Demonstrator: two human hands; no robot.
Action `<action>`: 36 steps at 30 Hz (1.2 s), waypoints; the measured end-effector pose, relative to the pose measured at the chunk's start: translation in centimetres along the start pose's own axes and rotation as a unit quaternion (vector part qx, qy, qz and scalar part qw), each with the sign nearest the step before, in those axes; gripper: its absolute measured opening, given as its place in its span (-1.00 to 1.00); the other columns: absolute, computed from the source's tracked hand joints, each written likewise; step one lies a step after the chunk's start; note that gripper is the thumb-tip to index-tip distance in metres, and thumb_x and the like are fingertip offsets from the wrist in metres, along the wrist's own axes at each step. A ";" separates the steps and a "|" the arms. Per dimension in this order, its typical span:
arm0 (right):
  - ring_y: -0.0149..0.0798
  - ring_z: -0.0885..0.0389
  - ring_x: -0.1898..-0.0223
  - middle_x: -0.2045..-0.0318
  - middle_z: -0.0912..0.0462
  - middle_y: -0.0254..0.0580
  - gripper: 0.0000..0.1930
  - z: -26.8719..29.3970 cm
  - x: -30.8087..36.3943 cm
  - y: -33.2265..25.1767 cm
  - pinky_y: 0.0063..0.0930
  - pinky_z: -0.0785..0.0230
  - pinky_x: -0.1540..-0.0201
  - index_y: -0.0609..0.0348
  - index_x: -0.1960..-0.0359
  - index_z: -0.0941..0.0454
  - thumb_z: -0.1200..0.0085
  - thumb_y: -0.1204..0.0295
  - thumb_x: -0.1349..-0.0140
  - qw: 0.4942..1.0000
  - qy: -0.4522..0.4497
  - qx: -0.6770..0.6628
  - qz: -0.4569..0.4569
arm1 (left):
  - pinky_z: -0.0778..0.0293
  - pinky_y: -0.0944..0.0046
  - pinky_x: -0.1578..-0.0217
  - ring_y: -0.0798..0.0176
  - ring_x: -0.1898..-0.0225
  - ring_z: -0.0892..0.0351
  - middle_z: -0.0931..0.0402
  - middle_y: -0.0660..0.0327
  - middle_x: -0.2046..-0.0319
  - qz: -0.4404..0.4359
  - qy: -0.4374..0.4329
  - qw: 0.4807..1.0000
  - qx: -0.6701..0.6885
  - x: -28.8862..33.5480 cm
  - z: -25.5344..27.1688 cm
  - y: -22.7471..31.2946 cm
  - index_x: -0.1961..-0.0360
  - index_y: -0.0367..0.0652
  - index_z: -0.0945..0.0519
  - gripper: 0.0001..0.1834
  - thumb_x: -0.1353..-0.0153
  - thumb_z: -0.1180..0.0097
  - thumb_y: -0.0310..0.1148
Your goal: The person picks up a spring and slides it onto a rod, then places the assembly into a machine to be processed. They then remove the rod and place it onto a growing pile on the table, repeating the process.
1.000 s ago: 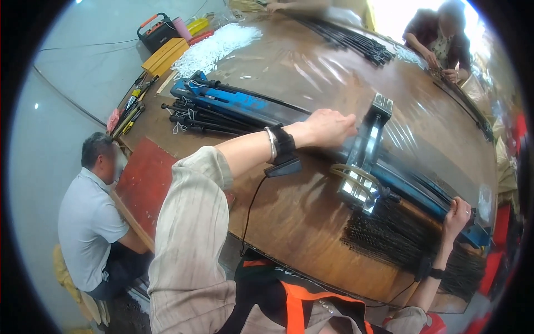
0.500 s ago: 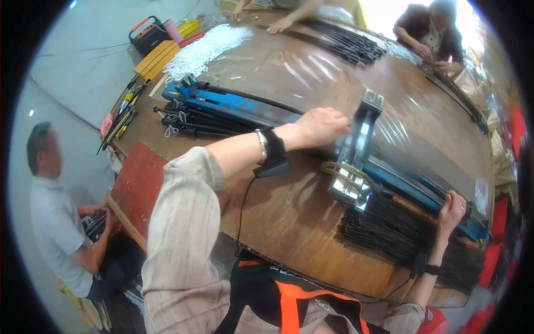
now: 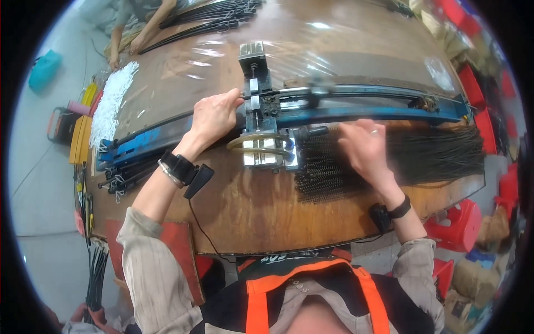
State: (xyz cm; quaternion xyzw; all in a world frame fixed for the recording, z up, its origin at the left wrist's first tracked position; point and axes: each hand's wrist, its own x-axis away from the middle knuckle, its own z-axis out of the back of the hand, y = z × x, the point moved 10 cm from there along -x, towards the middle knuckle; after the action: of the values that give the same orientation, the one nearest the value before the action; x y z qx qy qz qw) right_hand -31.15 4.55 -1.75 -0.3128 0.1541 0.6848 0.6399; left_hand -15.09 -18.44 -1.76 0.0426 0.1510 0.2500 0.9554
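Observation:
My left hand point(image 3: 216, 116) is closed in a pinch at the left side of a metal clamping machine point(image 3: 255, 106). What its fingertips hold is too small to make out. My right hand point(image 3: 364, 149), smeared by motion, hovers over a dense bundle of thin black rods point(image 3: 428, 161) with ridged left ends. Its fingers curl toward the machine's black handle point(image 3: 311, 132), but whether they hold anything is unclear. A long blue rail point(image 3: 367, 113) runs right from the machine. On it a dark sliding block point(image 3: 320, 93) is blurred. Tan hoses point(image 3: 261, 143) loop over the machine's front.
White plastic pieces point(image 3: 114, 103) are heaped on the table's left. At the far left, another person's hands point(image 3: 136, 45) are beside black rods with wire loops point(image 3: 214, 22). Red stools point(image 3: 456, 225) stand at the right. A wrist cable point(image 3: 206, 234) hangs over the near edge.
My view has turned to the right. My right hand has left the rail's far right end and is now over the rods near the machine. My left hand has come to the machine's clamp.

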 end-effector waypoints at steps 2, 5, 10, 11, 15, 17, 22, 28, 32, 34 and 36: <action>-0.18 -0.57 0.20 0.29 -0.66 -0.24 -0.71 -0.6 -0.2 -0.5 -0.27 -0.23 0.09 0.14 0.08 -0.59 -0.22 0.49 -0.12 1.000 -0.003 -0.015 -0.010 | -0.46 -0.04 0.43 -0.14 0.39 -0.60 -0.59 0.03 0.47 -0.002 -0.002 1.000 -0.002 0.2 -0.1 0.1 0.39 -0.13 -0.44 -0.84 -0.29 -0.01 -0.31; -0.15 -0.55 0.20 0.29 -0.64 -0.22 -0.66 -1.9 -1.0 -1.3 -0.27 -0.26 0.11 0.14 0.06 -0.58 -0.21 0.58 -0.07 0.999 -0.012 -0.045 -0.021 | -0.46 -0.04 0.43 -0.14 0.38 -0.59 -0.58 0.03 0.47 0.002 -0.002 1.000 -0.003 0.4 0.0 -0.1 0.39 -0.14 -0.43 -0.83 -0.29 -0.02 -0.29; -0.11 -0.54 0.21 0.36 -0.59 -0.15 -0.67 -5.7 -1.3 -0.5 -0.30 -0.35 0.19 0.18 0.07 -0.56 -0.21 0.57 -0.09 0.967 -0.077 -0.230 -0.082 | -0.45 -0.01 0.45 -0.09 0.42 -0.59 -0.56 0.05 0.51 -0.019 0.033 0.999 -0.008 0.5 0.8 0.2 0.42 -0.14 -0.42 -0.81 -0.29 -0.05 -0.29; -0.09 -0.53 0.22 0.37 -0.58 -0.12 -0.68 -5.7 -0.5 -0.4 -0.31 -0.36 0.21 0.20 0.07 -0.55 -0.20 0.56 -0.09 0.959 -0.089 -0.250 -0.101 | -0.45 0.00 0.46 -0.08 0.42 -0.59 -0.56 0.07 0.52 -0.024 0.040 0.999 -0.014 0.8 0.8 0.3 0.43 -0.14 -0.41 -0.80 -0.28 -0.05 -0.29; -0.06 -0.53 0.21 0.36 -0.55 -0.05 -0.69 -6.8 -1.2 1.3 -0.30 -0.39 0.18 0.21 0.08 -0.54 -0.23 0.50 -0.10 0.910 -0.143 -0.328 -0.210 | -0.46 0.04 0.47 0.00 0.45 -0.59 -0.54 0.14 0.52 -0.076 0.093 0.993 -0.017 0.5 1.0 1.3 0.46 -0.11 -0.41 -0.80 -0.27 -0.08 -0.29; -0.05 -0.52 0.21 0.36 -0.54 -0.03 -0.68 -6.9 -0.6 2.2 -0.29 -0.39 0.16 0.22 0.08 -0.54 -0.24 0.47 -0.10 0.886 -0.165 -0.356 -0.246 | -0.46 0.06 0.47 0.04 0.46 -0.59 -0.54 0.17 0.52 -0.096 0.121 0.988 -0.020 0.4 1.9 1.2 0.46 -0.09 -0.41 -0.80 -0.26 -0.09 -0.29; 0.06 -0.49 0.18 0.26 -0.55 -0.12 -0.61 -0.8 2.5 -6.5 -0.14 -0.34 0.05 0.17 0.19 -0.53 -0.35 0.32 0.05 0.988 -0.134 -0.077 0.008 | -0.45 0.09 0.35 0.05 0.34 -0.59 -0.54 0.15 0.43 -0.175 0.104 0.975 -0.093 1.2 3.6 -5.9 0.36 -0.09 -0.45 -0.93 -0.23 -0.07 -0.39; -0.02 -0.49 0.23 0.30 -0.52 -0.19 -0.70 -2.4 6.4 -8.1 -0.13 -0.33 0.12 0.14 0.31 -0.51 -0.34 0.46 0.11 0.983 -0.155 -0.092 0.023 | -0.34 0.02 0.05 0.07 0.15 -0.59 -0.59 0.15 0.24 -0.085 0.252 0.943 -0.200 1.7 3.5 -8.9 0.20 -0.06 -0.54 -0.87 -0.25 -0.06 -0.35; -0.10 -0.48 0.34 0.36 -0.51 -0.19 -0.75 -2.8 4.9 -8.5 -0.20 -0.32 0.26 0.13 0.34 -0.49 -0.26 0.53 0.09 0.984 -0.133 -0.100 0.057 | -0.28 -0.02 0.00 0.07 0.12 -0.61 -0.63 0.19 0.22 0.135 -0.037 0.966 -0.219 3.3 3.6 -8.3 0.08 -0.02 -0.55 -0.78 -0.27 -0.03 -0.28; -0.08 -0.48 0.35 0.38 -0.51 -0.17 -0.76 -2.3 4.7 -7.7 -0.22 -0.33 0.28 0.15 0.35 -0.48 -0.23 0.58 0.10 0.984 -0.123 -0.121 0.034 | -0.43 0.03 0.18 0.07 0.24 -0.63 -0.63 0.19 0.31 0.134 -0.098 0.972 -0.167 5.2 5.8 -1.3 0.15 -0.01 -0.56 -0.82 -0.26 -0.06 -0.26; -0.07 -0.48 0.36 0.39 -0.51 -0.16 -0.76 -2.6 4.4 -7.4 -0.22 -0.34 0.29 0.16 0.35 -0.48 -0.22 0.61 0.10 0.983 -0.118 -0.136 0.028 | -0.50 0.09 0.39 0.05 0.38 -0.63 -0.60 0.19 0.42 0.100 -0.030 0.992 -0.068 7.7 7.2 6.3 0.28 -0.04 -0.57 -0.89 -0.23 -0.11 -0.29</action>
State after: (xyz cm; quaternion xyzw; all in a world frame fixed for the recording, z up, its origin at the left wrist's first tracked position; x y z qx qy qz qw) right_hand -23.27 7.42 -5.08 -0.3099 -0.0082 0.7487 0.5859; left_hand -9.41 -9.18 4.00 -0.0004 0.0999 0.3527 0.9304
